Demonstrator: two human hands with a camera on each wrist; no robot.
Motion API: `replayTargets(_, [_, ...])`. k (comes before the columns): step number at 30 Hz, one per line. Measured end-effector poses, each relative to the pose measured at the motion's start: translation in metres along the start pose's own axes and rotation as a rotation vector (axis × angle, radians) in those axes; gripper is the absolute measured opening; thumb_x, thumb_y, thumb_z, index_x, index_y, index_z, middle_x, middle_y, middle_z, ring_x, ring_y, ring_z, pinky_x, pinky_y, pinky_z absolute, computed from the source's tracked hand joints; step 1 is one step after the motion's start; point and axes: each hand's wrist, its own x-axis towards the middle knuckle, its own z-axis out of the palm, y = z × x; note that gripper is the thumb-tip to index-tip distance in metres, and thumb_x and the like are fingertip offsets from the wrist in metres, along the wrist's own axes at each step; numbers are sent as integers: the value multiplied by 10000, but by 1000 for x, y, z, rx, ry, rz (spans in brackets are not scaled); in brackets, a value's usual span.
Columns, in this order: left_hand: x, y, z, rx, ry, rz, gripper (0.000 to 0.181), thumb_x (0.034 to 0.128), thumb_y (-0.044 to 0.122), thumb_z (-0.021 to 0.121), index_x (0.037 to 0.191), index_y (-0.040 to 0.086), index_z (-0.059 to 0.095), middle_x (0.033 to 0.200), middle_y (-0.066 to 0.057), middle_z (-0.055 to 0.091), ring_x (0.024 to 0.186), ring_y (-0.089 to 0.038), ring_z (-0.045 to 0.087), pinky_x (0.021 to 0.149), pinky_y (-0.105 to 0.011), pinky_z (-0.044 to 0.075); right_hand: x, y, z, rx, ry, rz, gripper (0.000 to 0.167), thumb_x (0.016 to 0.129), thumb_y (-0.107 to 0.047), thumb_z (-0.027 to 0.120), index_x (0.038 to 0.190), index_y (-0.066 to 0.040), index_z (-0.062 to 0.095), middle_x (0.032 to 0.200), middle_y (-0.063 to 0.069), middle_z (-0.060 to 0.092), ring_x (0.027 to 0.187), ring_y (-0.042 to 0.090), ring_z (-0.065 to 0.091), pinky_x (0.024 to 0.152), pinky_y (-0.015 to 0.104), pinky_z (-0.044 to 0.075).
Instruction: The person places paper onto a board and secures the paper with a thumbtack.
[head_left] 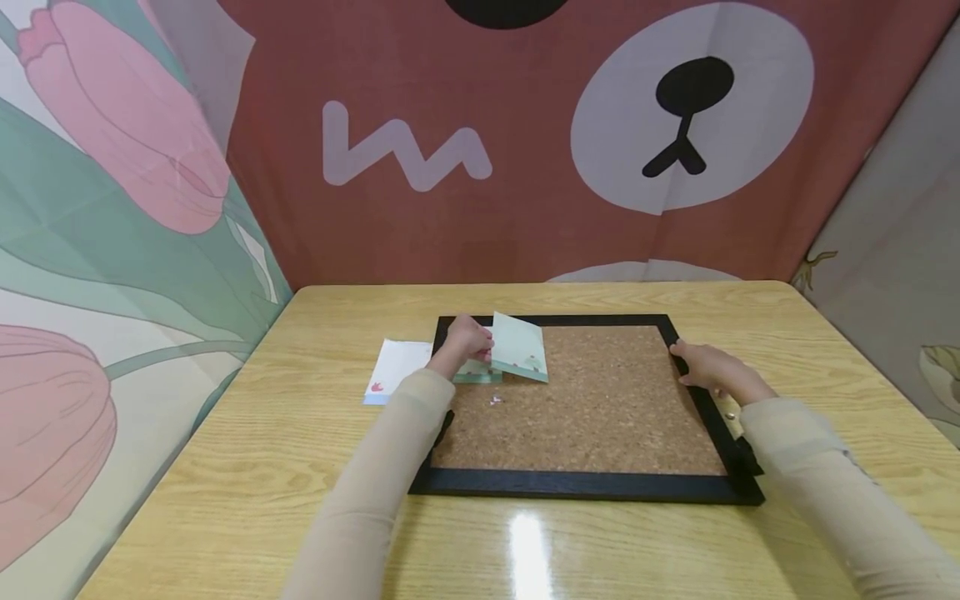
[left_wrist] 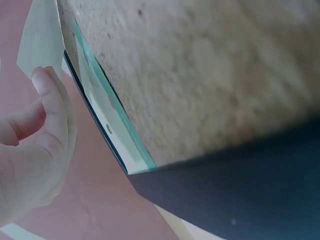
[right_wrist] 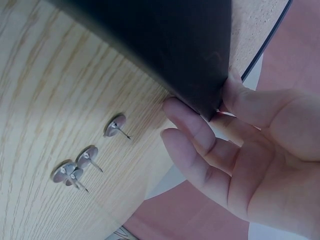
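A black-framed corkboard (head_left: 600, 408) lies on the wooden table. Over its upper left part, my left hand (head_left: 465, 337) pinches a pale green note card (head_left: 519, 347) between thumb and fingers, with the card tilted up off the cork. Beneath it, a second green-edged card (left_wrist: 112, 122) lies flat in the board's upper left corner; whether it is pinned I cannot tell. My right hand (head_left: 716, 371) grips the right side of the frame, thumb on top and fingers at the outer edge. Several thumbtacks (right_wrist: 117, 125) sit points up on the table beside that edge.
Left of the board, partly hidden by the left arm, lies a white card (head_left: 399, 367) with a red print. A tiny pale thing (head_left: 495, 400) is on the cork below the cards. Printed cloth (head_left: 420, 233) hangs behind the table.
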Motion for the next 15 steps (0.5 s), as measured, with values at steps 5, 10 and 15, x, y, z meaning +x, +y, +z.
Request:
replayTargets(5, [-3,0,4,-7,-4,13,153,808,-76,597,960,-82,613,824,-168,616,403,-119,514,465,-221,484,1,1,0,5,-10,16,623,913,-37,484,1376,99,90,1309,427,125,459,170,437,447,293,441])
replayTargets(10, [-3,1,8,24,6,-3,155,808,-74,597,962,-78,619,852,-173,625,390,-120,512,442,-208,471,1,2,0,-1,-6,11,626,909,-37,491,1374,103,96,1310,428,124,447,166,438,434,287,432])
replayTargets(15, [-2,1,11,110,24,16,170,799,-58,611,967,-76,623,807,-168,643,376,-121,524,462,-226,491,2,2,0,6,-3,21,613,912,-34,485,1370,111,103,1302,429,146,505,200,476,458,314,455])
